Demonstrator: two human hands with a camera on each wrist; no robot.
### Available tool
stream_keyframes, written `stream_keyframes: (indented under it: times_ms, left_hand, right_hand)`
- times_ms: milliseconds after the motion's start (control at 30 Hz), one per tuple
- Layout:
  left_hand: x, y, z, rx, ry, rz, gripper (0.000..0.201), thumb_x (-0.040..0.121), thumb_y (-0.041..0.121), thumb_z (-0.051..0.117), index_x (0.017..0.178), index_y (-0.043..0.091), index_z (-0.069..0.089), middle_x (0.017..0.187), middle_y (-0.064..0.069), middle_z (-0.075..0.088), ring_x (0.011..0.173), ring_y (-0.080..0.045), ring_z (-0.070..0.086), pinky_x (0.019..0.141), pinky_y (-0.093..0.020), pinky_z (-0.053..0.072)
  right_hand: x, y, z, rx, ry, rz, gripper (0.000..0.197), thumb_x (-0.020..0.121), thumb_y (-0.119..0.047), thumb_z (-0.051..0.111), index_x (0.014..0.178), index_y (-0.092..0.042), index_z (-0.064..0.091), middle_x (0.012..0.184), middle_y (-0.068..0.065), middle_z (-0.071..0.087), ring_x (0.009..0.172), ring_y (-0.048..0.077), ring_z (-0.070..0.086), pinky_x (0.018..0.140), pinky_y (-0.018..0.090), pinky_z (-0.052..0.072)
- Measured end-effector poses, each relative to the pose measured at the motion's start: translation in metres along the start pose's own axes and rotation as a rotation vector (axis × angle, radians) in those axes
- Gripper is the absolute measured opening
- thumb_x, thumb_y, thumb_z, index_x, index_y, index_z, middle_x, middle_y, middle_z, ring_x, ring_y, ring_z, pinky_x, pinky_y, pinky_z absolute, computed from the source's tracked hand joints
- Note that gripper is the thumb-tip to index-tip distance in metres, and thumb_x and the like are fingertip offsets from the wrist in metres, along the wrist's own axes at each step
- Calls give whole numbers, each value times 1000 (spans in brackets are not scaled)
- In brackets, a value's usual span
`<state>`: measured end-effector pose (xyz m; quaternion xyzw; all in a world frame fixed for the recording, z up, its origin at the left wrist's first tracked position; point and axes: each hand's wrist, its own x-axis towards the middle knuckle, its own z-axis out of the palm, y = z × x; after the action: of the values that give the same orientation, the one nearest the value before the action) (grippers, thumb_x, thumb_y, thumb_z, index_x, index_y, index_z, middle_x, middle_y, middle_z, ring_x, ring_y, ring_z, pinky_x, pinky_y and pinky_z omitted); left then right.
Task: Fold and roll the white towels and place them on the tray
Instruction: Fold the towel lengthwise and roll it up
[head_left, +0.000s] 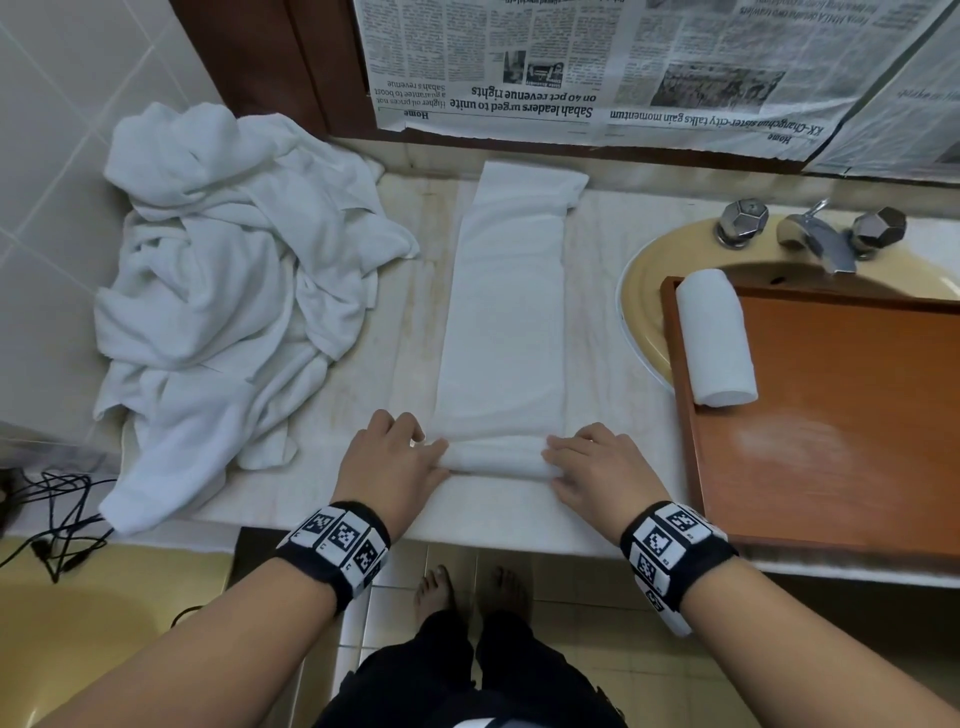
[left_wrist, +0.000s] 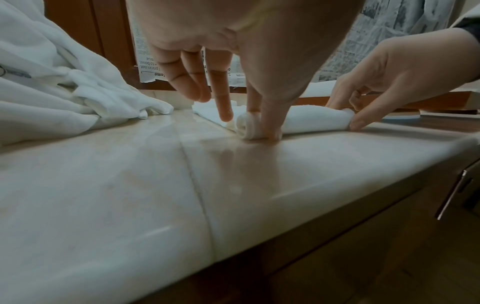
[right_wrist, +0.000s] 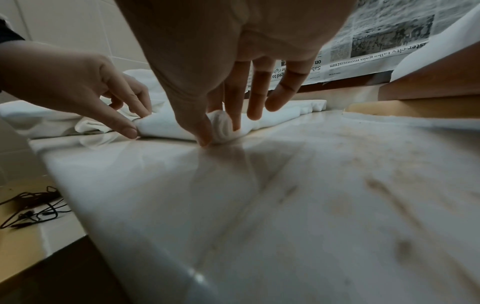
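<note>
The pale marble surface (head_left: 358, 374) carries everything. At its left lies a large heap of crumpled white towels (head_left: 234, 291). To the right, a wooden tray (head_left: 841, 415) sits partly over a yellow sink (head_left: 644, 312) and holds one finished rolled towel (head_left: 717, 338) along its left side. In the middle a folded towel (head_left: 506, 312) stretches as a long strip away from the person, its near end wound into a small roll. The left hand (head_left: 389, 462) pinches the roll's left end between thumb and fingers, and the right hand (head_left: 597, 473) pinches the right end the same way.
</note>
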<state>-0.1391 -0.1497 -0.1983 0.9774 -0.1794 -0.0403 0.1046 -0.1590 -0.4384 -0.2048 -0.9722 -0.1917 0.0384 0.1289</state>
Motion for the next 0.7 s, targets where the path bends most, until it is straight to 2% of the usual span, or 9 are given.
stream_keyframes:
  times_ms: [100, 233, 267, 333, 400, 467, 567, 633, 700]
  left_hand:
    - [2, -5, 0, -37, 33, -13, 26, 75, 45, 87, 92, 27, 81, 86, -2, 60, 80, -31, 53, 59, -40, 52]
    - [8, -11, 2, -59, 23, -47, 31, 88, 57, 69, 102, 33, 80, 89, 2, 55, 84, -26, 51, 66, -36, 51]
    - [10, -12, 1, -72, -6, -74, 33, 90, 59, 65, 107, 35, 79, 92, 4, 53, 88, -24, 50, 70, -36, 50]
    - [15, -14, -3, -158, -147, -144, 35, 95, 60, 58, 119, 39, 73, 99, 8, 48, 96, -17, 44, 83, -35, 47]
    - [23, -19, -9, -273, -274, -171, 36, 99, 58, 54, 124, 39, 71, 101, 12, 46, 99, -13, 41, 89, -30, 42]
    - [32, -21, -16, -340, -345, -164, 31, 99, 54, 55, 117, 37, 75, 98, 12, 51, 95, -13, 49, 82, -27, 40]
    - [42, -19, -25, -378, -393, -240, 21, 95, 50, 64, 99, 37, 80, 79, 15, 64, 77, -8, 61, 63, -20, 40]
    - [46, -19, -27, -446, -378, -380, 19, 87, 51, 74, 94, 35, 82, 79, 18, 68, 79, -1, 61, 62, -17, 42]
    - [49, -19, -27, -494, -346, -478, 21, 80, 51, 81, 87, 32, 83, 82, 14, 72, 82, -3, 64, 64, -18, 46]
  right_hand:
    - [3, 1, -2, 27, -10, 40, 38, 65, -21, 92, 100, -24, 78, 108, -12, 75, 91, 23, 67, 61, 38, 51]
    - [5, 5, -3, 39, -50, 63, 28, 80, -25, 80, 107, -22, 77, 107, -6, 68, 100, 24, 61, 72, 41, 51]
    - [6, 7, -4, 54, -73, 75, 27, 83, -27, 76, 110, -22, 77, 107, -5, 63, 101, 24, 58, 77, 41, 50]
    - [11, 10, -7, 112, -145, 108, 30, 90, -32, 69, 118, -23, 74, 107, -7, 55, 104, 19, 51, 87, 38, 47]
    - [17, 13, -10, 194, -212, 146, 32, 93, -35, 67, 123, -24, 72, 103, -10, 49, 101, 12, 47, 92, 33, 46]
    - [24, 15, -15, 261, -281, 207, 33, 94, -36, 67, 125, -24, 71, 101, -9, 50, 98, 11, 49, 91, 29, 45]
    - [33, 16, -23, 372, -335, 327, 27, 90, -36, 72, 115, -27, 76, 96, -10, 58, 92, 10, 59, 85, 25, 48]
    - [37, 18, -26, 442, -355, 415, 19, 86, -32, 76, 105, -33, 78, 90, -14, 65, 87, 6, 62, 77, 20, 46]
    - [40, 19, -27, 515, -350, 487, 16, 81, -29, 80, 96, -35, 80, 85, -14, 71, 84, 8, 66, 71, 19, 45]
